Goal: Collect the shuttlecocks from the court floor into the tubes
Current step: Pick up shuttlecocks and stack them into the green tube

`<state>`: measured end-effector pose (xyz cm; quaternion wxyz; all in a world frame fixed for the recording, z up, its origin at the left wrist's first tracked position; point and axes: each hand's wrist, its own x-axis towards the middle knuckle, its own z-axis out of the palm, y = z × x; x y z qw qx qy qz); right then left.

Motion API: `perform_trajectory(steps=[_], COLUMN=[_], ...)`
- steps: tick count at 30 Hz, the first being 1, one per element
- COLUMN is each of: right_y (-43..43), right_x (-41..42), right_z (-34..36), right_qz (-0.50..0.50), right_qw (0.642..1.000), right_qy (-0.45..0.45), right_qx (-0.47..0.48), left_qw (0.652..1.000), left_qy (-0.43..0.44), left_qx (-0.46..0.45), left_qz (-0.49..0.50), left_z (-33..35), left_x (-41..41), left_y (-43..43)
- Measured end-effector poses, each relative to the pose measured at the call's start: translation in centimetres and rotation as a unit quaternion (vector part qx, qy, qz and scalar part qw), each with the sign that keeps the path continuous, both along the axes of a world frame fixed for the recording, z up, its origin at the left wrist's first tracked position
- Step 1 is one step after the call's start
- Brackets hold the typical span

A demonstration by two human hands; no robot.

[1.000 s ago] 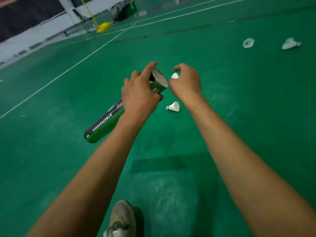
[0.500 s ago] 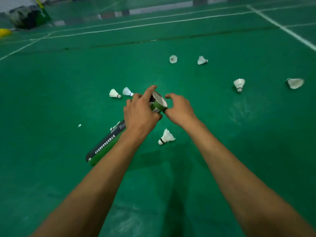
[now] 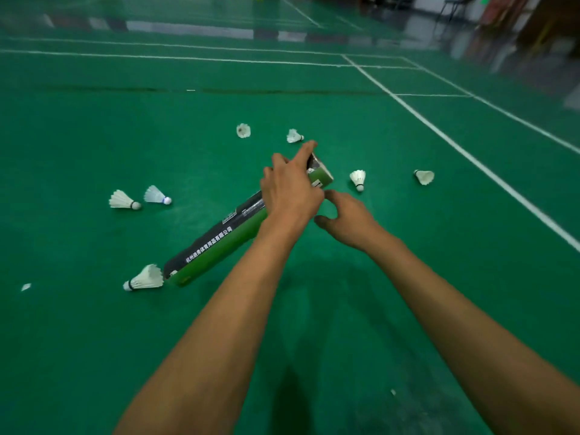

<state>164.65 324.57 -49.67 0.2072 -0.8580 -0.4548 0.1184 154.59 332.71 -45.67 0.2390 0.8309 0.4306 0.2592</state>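
A green and black shuttlecock tube (image 3: 219, 243) slants over the court floor, its open end raised toward the far right. My left hand (image 3: 292, 186) grips the tube just below that open end, index finger stretched over the rim. My right hand (image 3: 348, 221) hovers just right of the tube and below its mouth, with loosely curled fingers holding nothing. Several white shuttlecocks lie on the floor: one (image 3: 144, 278) beside the tube's lower end, a pair (image 3: 123, 200) at the left, one (image 3: 358, 179) just right of the tube mouth, and others (image 3: 243, 130) farther off.
Green court floor all around, with white boundary lines (image 3: 470, 158) running along the right and across the back. A small white feather scrap (image 3: 25, 287) lies at the far left. Chairs and dark furniture (image 3: 539, 23) stand beyond the court at the back right.
My right hand has dropped away from the tube mouth and is empty; the shuttlecock it held a second ago is gone from sight. The view has swung right, showing more shuttlecocks.
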Motion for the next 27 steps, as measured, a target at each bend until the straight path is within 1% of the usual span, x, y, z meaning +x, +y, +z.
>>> perform_trajectory(steps=[2,6,9,14,17,22,27], right_y=[-0.8,-1.8,-1.4,1.8,4.6,7.9,9.8], right_x=[0.9,2.2,1.8,-0.4,-2.3,-5.6,-6.9], right_z=[0.4,1.3,2.6,3.9,1.8,-3.8,-9.3], right_qz=[-0.028,-0.067,-0.061,-0.037,-0.015,0.021,0.013], right_qw=[0.999,0.997,0.997,0.999,0.999,0.991,0.981], right_qy=[-0.001,-0.017,-0.025,-0.006,0.039,0.107,0.15], right_qx=[-0.014,-0.024,-0.035,-0.008,-0.01,-0.074,-0.122], left_qw=[0.999,0.998,0.998,0.999,1.0,0.998,0.995], left_qy=[-0.015,-0.019,-0.022,-0.032,-0.01,0.05,0.083], left_qx=[0.005,0.024,0.021,0.002,0.004,0.012,-0.01], left_qz=[-0.034,-0.058,-0.054,-0.025,-0.012,0.026,0.058], left_z=[0.3,1.0,1.2,0.5,-0.6,-3.2,-5.0], left_x=[2.3,4.5,4.2,1.5,-0.6,-5.7,-10.1], left_y=[-1.2,-1.5,-0.7,2.4,4.2,7.3,9.6])
